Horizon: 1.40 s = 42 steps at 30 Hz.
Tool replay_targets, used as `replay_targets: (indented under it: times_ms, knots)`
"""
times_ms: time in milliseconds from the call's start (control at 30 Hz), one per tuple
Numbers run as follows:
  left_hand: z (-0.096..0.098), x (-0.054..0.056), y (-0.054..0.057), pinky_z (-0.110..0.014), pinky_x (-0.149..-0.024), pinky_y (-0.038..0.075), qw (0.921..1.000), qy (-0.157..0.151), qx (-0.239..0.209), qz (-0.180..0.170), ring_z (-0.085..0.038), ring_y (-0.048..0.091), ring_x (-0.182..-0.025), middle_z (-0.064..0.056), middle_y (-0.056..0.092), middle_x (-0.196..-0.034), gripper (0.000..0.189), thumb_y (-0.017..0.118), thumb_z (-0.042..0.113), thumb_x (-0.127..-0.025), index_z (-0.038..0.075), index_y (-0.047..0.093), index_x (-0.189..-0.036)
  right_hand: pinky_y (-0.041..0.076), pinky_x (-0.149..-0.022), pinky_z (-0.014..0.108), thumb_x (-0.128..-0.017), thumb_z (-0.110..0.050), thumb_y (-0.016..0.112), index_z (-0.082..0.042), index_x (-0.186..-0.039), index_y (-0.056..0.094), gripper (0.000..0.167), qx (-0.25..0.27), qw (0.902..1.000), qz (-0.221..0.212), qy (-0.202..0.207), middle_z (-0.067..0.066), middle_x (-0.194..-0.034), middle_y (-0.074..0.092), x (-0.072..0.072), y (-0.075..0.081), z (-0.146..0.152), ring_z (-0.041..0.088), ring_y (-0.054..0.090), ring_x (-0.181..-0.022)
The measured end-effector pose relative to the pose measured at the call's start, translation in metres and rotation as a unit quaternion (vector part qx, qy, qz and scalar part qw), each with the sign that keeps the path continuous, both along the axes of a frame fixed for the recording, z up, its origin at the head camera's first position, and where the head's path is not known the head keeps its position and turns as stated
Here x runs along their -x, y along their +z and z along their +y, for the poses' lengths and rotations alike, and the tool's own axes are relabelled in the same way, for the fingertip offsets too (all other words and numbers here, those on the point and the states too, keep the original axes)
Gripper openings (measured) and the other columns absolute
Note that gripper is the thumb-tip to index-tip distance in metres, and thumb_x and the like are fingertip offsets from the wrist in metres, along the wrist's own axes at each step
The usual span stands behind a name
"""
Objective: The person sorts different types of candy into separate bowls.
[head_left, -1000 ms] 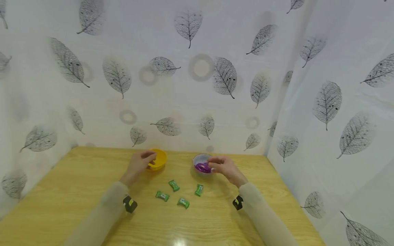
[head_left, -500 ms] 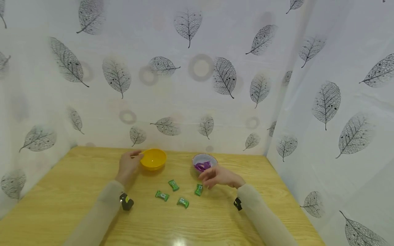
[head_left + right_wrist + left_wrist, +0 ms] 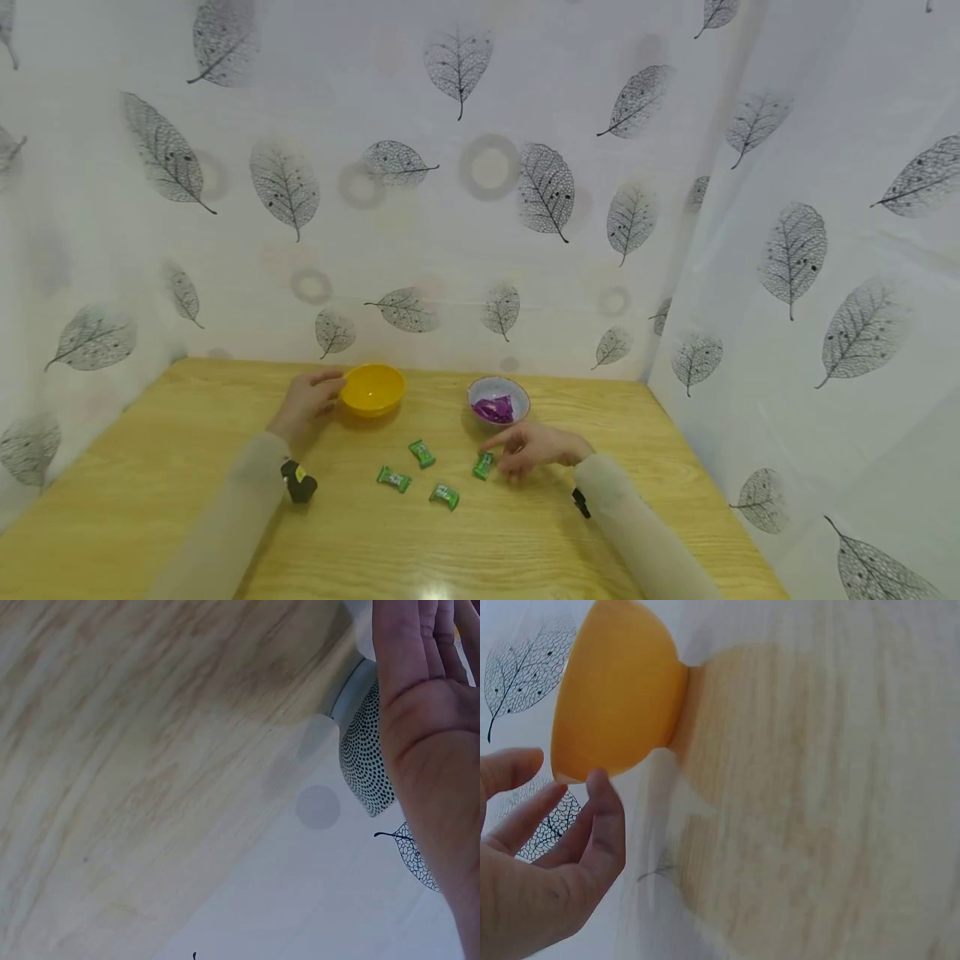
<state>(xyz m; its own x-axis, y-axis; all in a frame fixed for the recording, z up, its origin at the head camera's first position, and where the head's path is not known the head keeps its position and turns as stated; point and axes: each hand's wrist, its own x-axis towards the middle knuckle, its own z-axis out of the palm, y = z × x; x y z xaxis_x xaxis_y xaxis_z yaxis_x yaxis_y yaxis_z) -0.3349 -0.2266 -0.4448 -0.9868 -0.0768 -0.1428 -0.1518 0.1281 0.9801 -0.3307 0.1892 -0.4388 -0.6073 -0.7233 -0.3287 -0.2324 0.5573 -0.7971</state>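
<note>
A yellow bowl (image 3: pixel 372 390) stands at the back of the wooden table. Beside its left rim is my left hand (image 3: pixel 303 406), fingers bent loosely. In the left wrist view the left hand (image 3: pixel 555 855) has fingertips at the rim of the yellow bowl (image 3: pixel 622 690) and the thumb apart from it; contact is hard to tell. My right hand (image 3: pixel 540 446) reaches over the rightmost green-wrapped candy (image 3: pixel 483 467) with its index finger stretched out. The right wrist view shows the right hand (image 3: pixel 427 727) partly, fingertips out of frame, in front of the patterned bowl (image 3: pixel 365 742).
A small white bowl (image 3: pixel 487 388) with a dark rim holds purple-wrapped candy (image 3: pixel 495 408). Other green candies lie nearer the middle: one candy (image 3: pixel 422 453), a second candy (image 3: pixel 393 478) and a third candy (image 3: pixel 444 496). Leaf-printed curtain (image 3: pixel 405 250) hangs behind the table (image 3: pixel 360 550).
My left hand has drawn back leftward from inside the yellow bowl to beside its rim. The right hand has left the white bowl and come nearer, down to the rightmost green candy.
</note>
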Motion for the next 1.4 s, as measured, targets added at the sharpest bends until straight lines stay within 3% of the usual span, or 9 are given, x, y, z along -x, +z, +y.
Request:
replay_targets:
  times_ms: [133, 200, 333, 533, 800, 1067, 1400]
  knots:
    - [-0.007, 0.005, -0.003, -0.033, -0.086, 0.057, 0.9987, -0.045, -0.024, 0.002, -0.009, 0.061, -0.090, -0.016, 0.060, -0.129, 0.056, 0.057, 0.021, -0.099, -0.003, 0.038, -0.147, 0.060, -0.070, 0.035, -0.092, -0.011, 0.066, -0.018, -0.138, 0.057, 0.046, -0.015, 0.9999, 0.005, 0.004, 0.009, -0.089, 0.070, -0.001, -0.002, -0.001, 0.020, 0.069, -0.077]
    - [-0.011, 0.007, -0.005, -0.038, -0.091, 0.056, 0.9973, -0.070, -0.023, 0.004, -0.012, 0.064, -0.092, -0.019, 0.059, -0.132, 0.058, 0.056, 0.021, -0.100, -0.004, 0.035, -0.148, 0.060, -0.071, 0.035, -0.092, -0.010, 0.066, -0.017, -0.139, 0.056, 0.049, -0.016, 0.9999, 0.000, 0.003, 0.009, -0.089, 0.069, 0.000, -0.003, -0.001, 0.019, 0.069, -0.077]
    - [-0.014, 0.009, -0.005, -0.044, -0.097, 0.053, 0.9946, -0.090, -0.047, -0.022, -0.017, 0.065, -0.098, -0.024, 0.052, -0.140, 0.060, 0.056, 0.020, -0.100, -0.001, 0.031, -0.151, 0.060, -0.069, 0.034, -0.091, -0.010, 0.067, -0.020, -0.139, 0.056, 0.050, -0.025, 0.9997, 0.004, 0.003, 0.007, -0.087, 0.070, 0.001, -0.007, -0.002, 0.018, 0.068, -0.076]
    - [-0.015, 0.011, -0.006, -0.043, -0.098, 0.052, 0.9925, -0.096, -0.063, -0.043, -0.017, 0.062, -0.102, -0.029, 0.035, -0.151, 0.058, 0.052, 0.016, -0.101, 0.003, 0.028, -0.153, 0.060, -0.063, 0.032, -0.092, -0.013, 0.068, -0.021, -0.133, 0.061, 0.043, -0.034, 0.9993, 0.015, 0.006, 0.005, -0.083, 0.069, 0.001, -0.010, -0.003, 0.015, 0.065, -0.069]
    - [-0.014, 0.015, -0.010, -0.041, -0.095, 0.054, 0.9923, -0.106, -0.054, -0.033, -0.015, 0.061, -0.099, -0.030, 0.035, -0.150, 0.058, 0.049, 0.014, -0.101, 0.004, 0.028, -0.153, 0.058, -0.056, 0.030, -0.088, -0.013, 0.072, -0.018, -0.123, 0.066, 0.035, -0.038, 0.9984, 0.037, -0.019, 0.006, -0.078, 0.066, 0.000, -0.010, -0.006, 0.015, 0.063, -0.063]
    - [-0.013, 0.013, -0.007, -0.040, -0.095, 0.054, 0.9931, -0.105, -0.037, -0.038, -0.013, 0.061, -0.099, -0.030, 0.035, -0.151, 0.056, 0.049, 0.012, -0.101, 0.005, 0.029, -0.153, 0.052, -0.048, 0.025, -0.086, -0.017, 0.075, -0.019, -0.109, 0.066, 0.025, -0.043, 0.9944, 0.094, -0.026, 0.000, -0.074, 0.061, -0.004, -0.016, -0.013, 0.011, 0.056, -0.056]
    - [-0.014, 0.012, -0.006, -0.040, -0.097, 0.053, 0.9930, -0.107, -0.029, -0.041, -0.018, 0.060, -0.107, -0.028, 0.031, -0.155, 0.055, 0.047, 0.011, -0.101, 0.004, 0.029, -0.153, 0.045, -0.046, 0.020, -0.092, -0.018, 0.069, -0.022, -0.108, 0.068, 0.017, -0.035, 0.9926, 0.116, -0.003, -0.004, -0.072, 0.060, -0.004, -0.020, -0.012, 0.007, 0.051, -0.054]
